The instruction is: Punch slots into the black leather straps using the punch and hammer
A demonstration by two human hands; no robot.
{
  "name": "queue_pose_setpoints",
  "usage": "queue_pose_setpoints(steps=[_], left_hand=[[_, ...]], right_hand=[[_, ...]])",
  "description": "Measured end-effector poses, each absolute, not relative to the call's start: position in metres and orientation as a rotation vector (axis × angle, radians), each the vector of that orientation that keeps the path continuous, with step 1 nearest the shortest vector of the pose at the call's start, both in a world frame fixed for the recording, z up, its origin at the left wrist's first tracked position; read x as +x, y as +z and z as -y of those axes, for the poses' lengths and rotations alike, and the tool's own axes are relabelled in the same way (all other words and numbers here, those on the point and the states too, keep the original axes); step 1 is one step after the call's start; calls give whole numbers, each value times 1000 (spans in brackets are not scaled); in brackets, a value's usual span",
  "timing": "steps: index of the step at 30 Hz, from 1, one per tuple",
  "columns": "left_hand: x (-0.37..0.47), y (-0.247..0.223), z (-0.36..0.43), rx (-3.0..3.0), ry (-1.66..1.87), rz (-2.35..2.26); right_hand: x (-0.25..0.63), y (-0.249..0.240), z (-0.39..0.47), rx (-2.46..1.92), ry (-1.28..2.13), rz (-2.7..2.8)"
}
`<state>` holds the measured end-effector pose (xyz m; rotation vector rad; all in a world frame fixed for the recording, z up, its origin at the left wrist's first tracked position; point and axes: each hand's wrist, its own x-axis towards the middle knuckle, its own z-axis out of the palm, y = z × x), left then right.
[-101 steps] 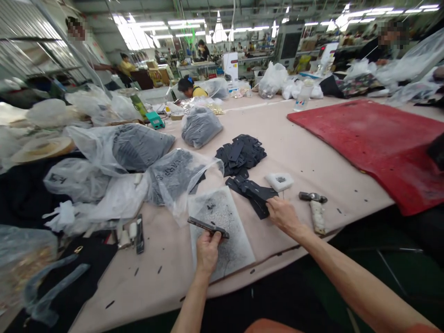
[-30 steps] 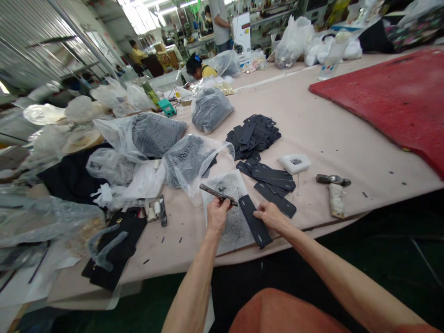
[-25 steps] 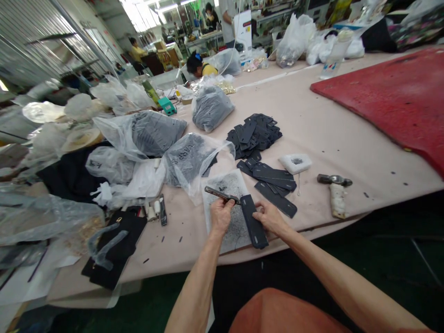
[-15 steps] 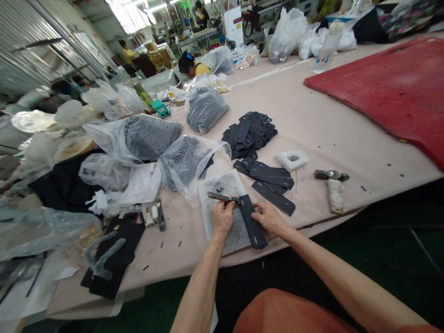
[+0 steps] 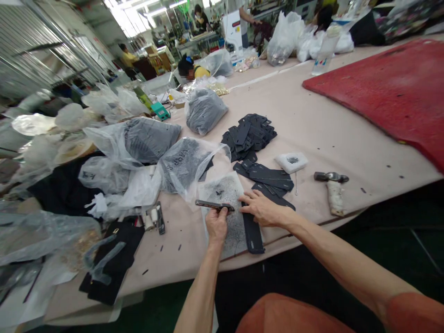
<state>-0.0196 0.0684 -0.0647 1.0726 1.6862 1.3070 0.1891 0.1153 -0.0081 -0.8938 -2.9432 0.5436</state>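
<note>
My left hand (image 5: 217,224) is closed round a dark metal hand tool (image 5: 211,205) above a speckled white board (image 5: 227,185). To its right, my right hand (image 5: 257,206) lies over the upper end of a long dark strip (image 5: 254,233), its fingers spread. The strip rests along the board's right side, its lower end near the table edge. Beyond my right hand are several loose dark strips (image 5: 270,175), and behind them is a heap of dark pieces (image 5: 251,134).
A hammer (image 5: 332,178) and a white block (image 5: 291,162) lie on the right. Plastic bags (image 5: 187,162) crowd the left. A red board (image 5: 388,88) covers the far right. A person in yellow (image 5: 199,71) is across the table (image 5: 294,111).
My left hand and the tool have moved left, away from the strip. My right hand has shifted up and left, from the strip's side to its upper end, with its fingers now spread.
</note>
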Motion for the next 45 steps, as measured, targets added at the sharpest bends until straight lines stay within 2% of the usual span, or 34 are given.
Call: queue_pose_setpoints(steps=[3, 6, 12, 17, 23, 28, 45], left_hand=[[-25, -68, -64, 1013, 1353, -1688], [-28, -66, -63, 959, 1439, -1695], [-26, -49, -67, 919, 1576, -1621], [-9, -48, -73, 1006, 1428, -1589], [7, -51, -79, 1296, 1224, -1631], [9, -49, -82, 1435, 1155, -1587], [12, -54, -76, 1669, 1088, -1604]], right_hand=[[188, -3, -120, -962, 484, 2974], [190, -3, -113, -1219, 515, 2939], [200, -26, -82, -1854, 953, 2526], [194, -38, -59, -1798, 1102, 2331], [185, -44, -58, -1789, 1042, 2074], [181, -52, -59, -1623, 976, 2033], [177, -57, -49, -1687, 887, 1964]])
